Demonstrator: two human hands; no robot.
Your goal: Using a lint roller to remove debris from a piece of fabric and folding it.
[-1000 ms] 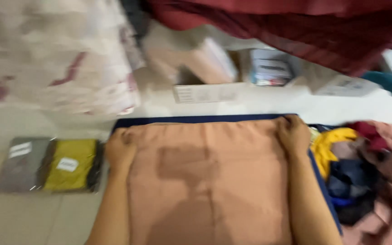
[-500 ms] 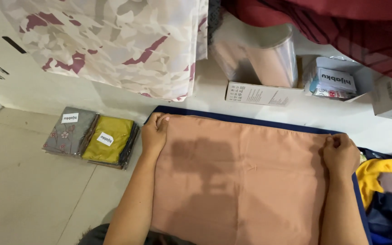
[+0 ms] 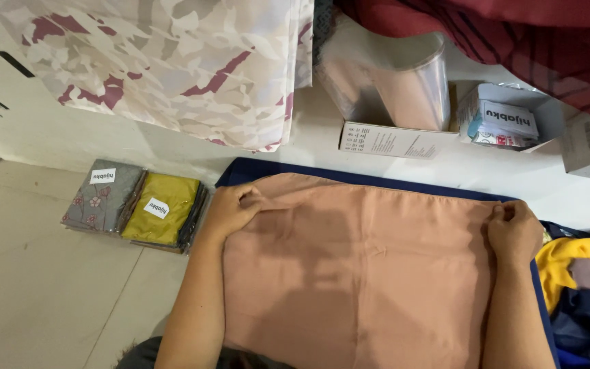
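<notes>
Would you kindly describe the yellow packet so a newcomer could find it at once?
Start at the peach cloth under the left hand. On the floor left of it lie two flat wrapped packets; the yellow packet is nearer the cloth, the grey flowered packet farther.

Count: one peach cloth (image 3: 370,273), one navy mat (image 3: 268,171), two plastic-wrapped folded scarves (image 3: 134,205), two white cardboard boxes (image 3: 445,133), two hands (image 3: 230,208).

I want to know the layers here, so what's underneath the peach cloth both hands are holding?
A dark blue mat shows under the peach cloth, along its far edge and right side. The rest is covered, so anything else beneath cannot be seen.
</notes>
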